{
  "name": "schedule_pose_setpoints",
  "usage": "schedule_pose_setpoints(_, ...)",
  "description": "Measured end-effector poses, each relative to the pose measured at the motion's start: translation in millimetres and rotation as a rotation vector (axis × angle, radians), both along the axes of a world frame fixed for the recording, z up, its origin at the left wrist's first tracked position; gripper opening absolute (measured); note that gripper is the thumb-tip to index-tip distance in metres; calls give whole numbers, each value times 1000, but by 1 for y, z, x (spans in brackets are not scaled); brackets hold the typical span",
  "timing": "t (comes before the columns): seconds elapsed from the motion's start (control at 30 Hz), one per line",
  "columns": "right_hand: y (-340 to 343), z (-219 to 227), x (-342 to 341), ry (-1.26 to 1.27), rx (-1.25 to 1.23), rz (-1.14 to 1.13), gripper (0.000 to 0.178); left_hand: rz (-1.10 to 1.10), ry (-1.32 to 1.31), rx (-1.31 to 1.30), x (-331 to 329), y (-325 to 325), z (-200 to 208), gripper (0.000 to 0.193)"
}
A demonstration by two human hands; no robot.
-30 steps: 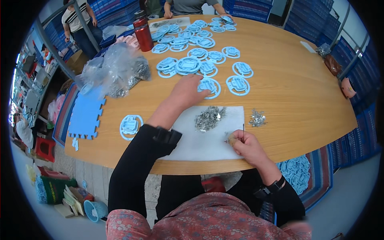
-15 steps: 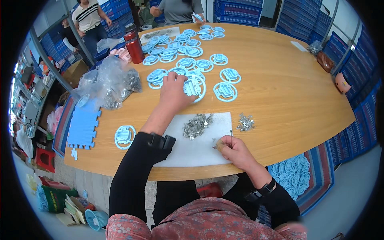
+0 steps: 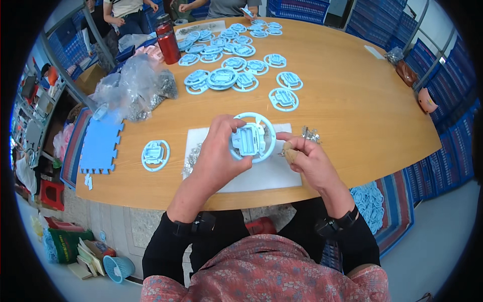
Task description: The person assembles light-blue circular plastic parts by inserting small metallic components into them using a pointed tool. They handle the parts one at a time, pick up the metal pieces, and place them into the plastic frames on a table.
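Observation:
My left hand (image 3: 214, 156) grips a light blue plastic steering-wheel-shaped part (image 3: 250, 140) by its left side, raised over a white foam sheet (image 3: 269, 177). Its box-like middle faces up. Close to the wheel's right rim, my right hand (image 3: 313, 162) is closed in a pinch, with tan coverings on the fingertips. What the pinch holds is too small to make out. Small silvery metal pieces (image 3: 191, 160) lie on the sheet, partly hidden behind my left hand. Another little heap of metal pieces (image 3: 311, 135) sits beyond my right hand.
Many blue wheels (image 3: 221, 79) spread across the table's far middle; one wheel (image 3: 155, 155) lies at left. Plastic bags of metal pieces (image 3: 146, 90), a red flask (image 3: 168, 44) and a blue foam mat (image 3: 100, 146) line the left side. Two people (image 3: 221, 9) are at the far edge.
My left hand has brought a wheel from the far group back over the white sheet. My right hand has risen from the sheet to beside that wheel.

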State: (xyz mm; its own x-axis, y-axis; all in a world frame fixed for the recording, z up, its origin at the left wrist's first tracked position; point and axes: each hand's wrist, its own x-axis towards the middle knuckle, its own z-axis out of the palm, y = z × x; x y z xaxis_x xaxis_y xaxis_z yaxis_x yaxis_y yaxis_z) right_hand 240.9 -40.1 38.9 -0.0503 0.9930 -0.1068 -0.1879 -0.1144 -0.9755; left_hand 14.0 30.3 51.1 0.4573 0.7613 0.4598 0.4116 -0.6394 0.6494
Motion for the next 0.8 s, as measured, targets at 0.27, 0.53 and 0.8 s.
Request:
schedule_pose_setpoints(0.27,-3,-14,-8,27,-70,40,23,-93,-184,-226,1,-27,-14,63)
schedule_pose_setpoints(0.53,-6,-25,-3,9,-87,55,19,-160,-660,-956,-1,-23,-27,53)
schedule_pose_setpoints(0.8,-13,-43,0,46,-94,47,13,-177,-752,-988,3,-27,-47,51)
